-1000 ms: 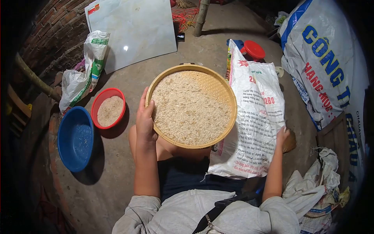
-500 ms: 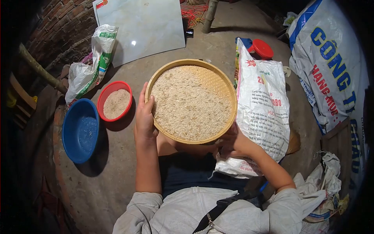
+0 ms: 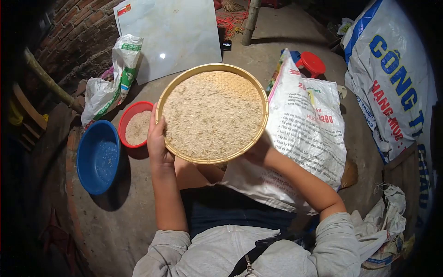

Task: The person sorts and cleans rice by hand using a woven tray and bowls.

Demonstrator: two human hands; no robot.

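A round woven bamboo tray (image 3: 237, 85) is held over my lap, its bottom mostly covered with a layer of pale rice grains (image 3: 207, 120). Bare weave shows along its far right side. My left hand (image 3: 160, 145) grips the left rim, thumb on top and fingers beneath. Under the lower right rim is my right hand (image 3: 259, 150), its fingers hidden by the tray. A white printed sack (image 3: 309, 134) lies just right of the tray, and its near edge spreads below my right hand and across my lap. Whether that hand grips the tray or the sack does not show.
On the left, a red bowl (image 3: 137, 127) holds pale grain beside a blue basin (image 3: 98, 159). A white-green bag (image 3: 110, 81) and a glossy panel (image 3: 173, 39) stand behind. A red stool (image 3: 312, 63), large sack (image 3: 392, 74) and crumpled bags (image 3: 385, 221) are at right.
The tray and both hands have shifted left and slightly away from me. The grain has spread over more of the far side. The sack's near edge has drawn left beneath the tray.
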